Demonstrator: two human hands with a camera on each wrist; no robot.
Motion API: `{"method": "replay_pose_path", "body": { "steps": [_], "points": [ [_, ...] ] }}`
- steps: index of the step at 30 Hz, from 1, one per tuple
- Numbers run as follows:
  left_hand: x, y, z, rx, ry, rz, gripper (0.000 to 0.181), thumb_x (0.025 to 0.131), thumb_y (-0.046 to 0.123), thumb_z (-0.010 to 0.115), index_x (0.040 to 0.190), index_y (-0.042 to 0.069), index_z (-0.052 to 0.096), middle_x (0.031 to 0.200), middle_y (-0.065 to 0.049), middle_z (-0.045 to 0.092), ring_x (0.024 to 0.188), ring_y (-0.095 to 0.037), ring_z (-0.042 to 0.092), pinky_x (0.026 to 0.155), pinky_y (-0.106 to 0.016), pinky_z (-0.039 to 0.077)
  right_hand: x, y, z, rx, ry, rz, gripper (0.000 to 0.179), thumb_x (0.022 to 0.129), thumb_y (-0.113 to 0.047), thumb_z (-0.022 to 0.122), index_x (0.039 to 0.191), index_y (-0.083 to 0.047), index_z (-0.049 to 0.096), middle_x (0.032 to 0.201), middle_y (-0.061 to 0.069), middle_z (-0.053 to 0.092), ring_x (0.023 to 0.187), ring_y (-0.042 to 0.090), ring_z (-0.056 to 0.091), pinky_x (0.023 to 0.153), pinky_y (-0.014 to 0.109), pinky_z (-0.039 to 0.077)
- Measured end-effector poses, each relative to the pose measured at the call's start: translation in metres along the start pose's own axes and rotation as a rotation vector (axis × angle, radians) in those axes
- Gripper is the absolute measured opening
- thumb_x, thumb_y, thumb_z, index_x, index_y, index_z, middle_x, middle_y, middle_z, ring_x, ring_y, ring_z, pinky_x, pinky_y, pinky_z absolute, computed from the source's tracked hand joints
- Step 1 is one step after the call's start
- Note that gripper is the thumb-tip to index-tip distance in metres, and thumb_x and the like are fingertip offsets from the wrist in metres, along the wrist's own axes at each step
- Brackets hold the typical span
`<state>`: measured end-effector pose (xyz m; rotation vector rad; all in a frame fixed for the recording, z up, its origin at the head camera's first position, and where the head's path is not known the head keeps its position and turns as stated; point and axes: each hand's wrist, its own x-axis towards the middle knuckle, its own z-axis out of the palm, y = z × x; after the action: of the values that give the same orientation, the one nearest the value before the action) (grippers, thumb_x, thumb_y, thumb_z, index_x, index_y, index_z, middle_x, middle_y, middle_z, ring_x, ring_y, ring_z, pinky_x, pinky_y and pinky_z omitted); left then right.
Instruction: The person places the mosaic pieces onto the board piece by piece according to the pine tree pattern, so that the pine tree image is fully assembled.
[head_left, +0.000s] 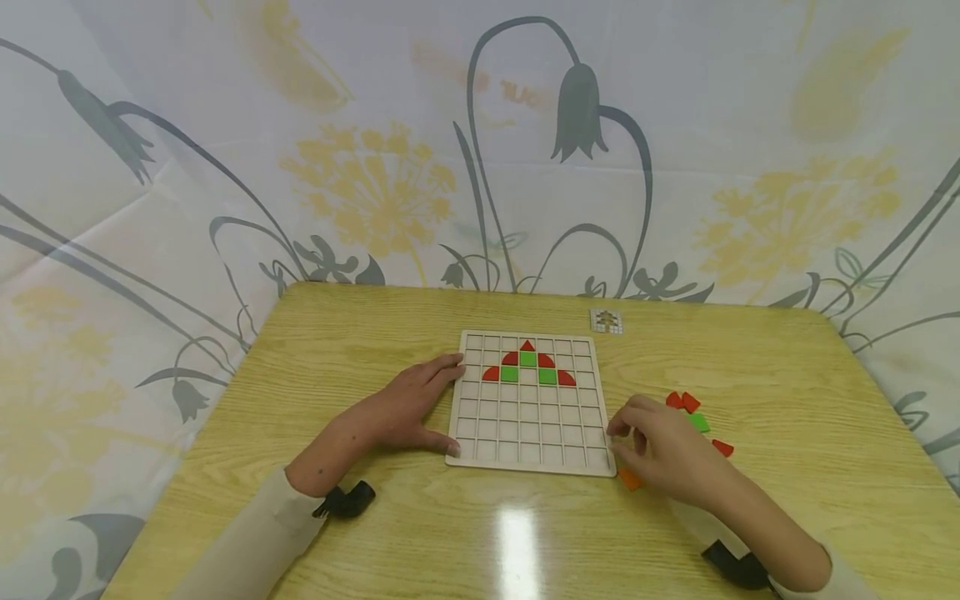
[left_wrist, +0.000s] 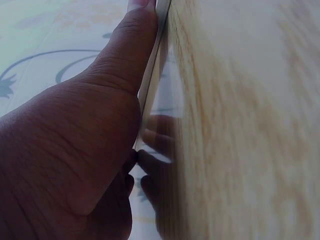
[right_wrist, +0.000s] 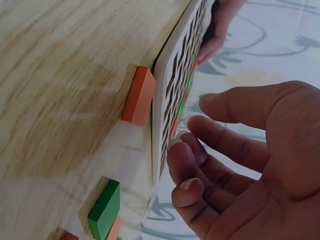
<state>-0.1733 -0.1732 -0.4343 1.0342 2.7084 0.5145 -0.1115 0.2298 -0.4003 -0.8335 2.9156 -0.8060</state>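
Note:
A pale wooden grid board (head_left: 528, 415) lies on the table. Near its far side sit a red triangle (head_left: 528, 346), green squares (head_left: 528, 359) and red quarter-round pieces (head_left: 566, 379). My left hand (head_left: 408, 407) rests against the board's left edge, thumb near the front corner and fingers farther up. At the right edge hovers my right hand (head_left: 667, 450), fingers loosely bent; in the right wrist view nothing shows between the thumb (right_wrist: 220, 106) and fingers. Below this hand an orange piece (right_wrist: 138, 95) lies beside the board.
Right of the board lie loose red pieces (head_left: 690, 402), a green piece (head_left: 699, 422) and another red piece (head_left: 722, 448), partly behind the right hand. A small pattern card (head_left: 606, 322) lies beyond the board's far right corner. A flowered cloth (head_left: 360, 100) hangs behind the table (head_left: 360, 333).

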Motion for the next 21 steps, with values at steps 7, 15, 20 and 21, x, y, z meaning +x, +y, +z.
{"method": "replay_pose_path", "body": {
  "steps": [7, 15, 20, 21],
  "points": [
    [0.0004, -0.0019, 0.0007, 0.000, 0.002, 0.009, 0.119, 0.083, 0.069, 0.080, 0.168, 0.006, 0.026, 0.177, -0.010, 0.016, 0.161, -0.031, 0.021, 0.128, -0.054, 0.026, -0.0078, 0.0016, -0.0030, -0.001, -0.050, -0.022, 0.017, 0.087, -0.010, 0.087, 0.097, -0.018, 0.076, 0.097, -0.010, 0.065, 0.072, 0.001, 0.050, 0.061, 0.022, 0.048],
    [0.0006, -0.0029, 0.0021, 0.002, 0.004, 0.007, 0.119, 0.083, 0.070, 0.080, 0.168, 0.006, 0.026, 0.177, -0.010, 0.016, 0.161, -0.032, 0.021, 0.127, -0.054, 0.026, -0.0107, 0.0027, -0.0053, 0.036, -0.168, 0.009, 0.026, 0.083, -0.018, 0.093, 0.100, -0.019, 0.073, 0.099, -0.009, 0.064, 0.070, 0.002, 0.049, 0.062, 0.022, 0.047],
    [0.0011, -0.0033, 0.0030, -0.003, 0.003, 0.008, 0.119, 0.083, 0.070, 0.080, 0.168, 0.006, 0.027, 0.177, -0.010, 0.017, 0.162, -0.031, 0.020, 0.127, -0.054, 0.026, -0.0113, 0.0054, -0.0052, 0.063, -0.217, 0.013, 0.031, 0.081, -0.018, 0.094, 0.102, -0.019, 0.071, 0.099, -0.009, 0.062, 0.071, 0.002, 0.051, 0.063, 0.022, 0.048],
    [0.0012, -0.0034, 0.0031, -0.002, 0.003, 0.008, 0.119, 0.083, 0.070, 0.080, 0.168, 0.006, 0.027, 0.177, -0.010, 0.017, 0.162, -0.031, 0.021, 0.127, -0.054, 0.026, -0.0112, 0.0058, -0.0050, 0.063, -0.220, 0.010, 0.031, 0.081, -0.017, 0.094, 0.102, -0.019, 0.071, 0.098, -0.010, 0.062, 0.072, 0.002, 0.051, 0.063, 0.022, 0.048]
  ]
}}
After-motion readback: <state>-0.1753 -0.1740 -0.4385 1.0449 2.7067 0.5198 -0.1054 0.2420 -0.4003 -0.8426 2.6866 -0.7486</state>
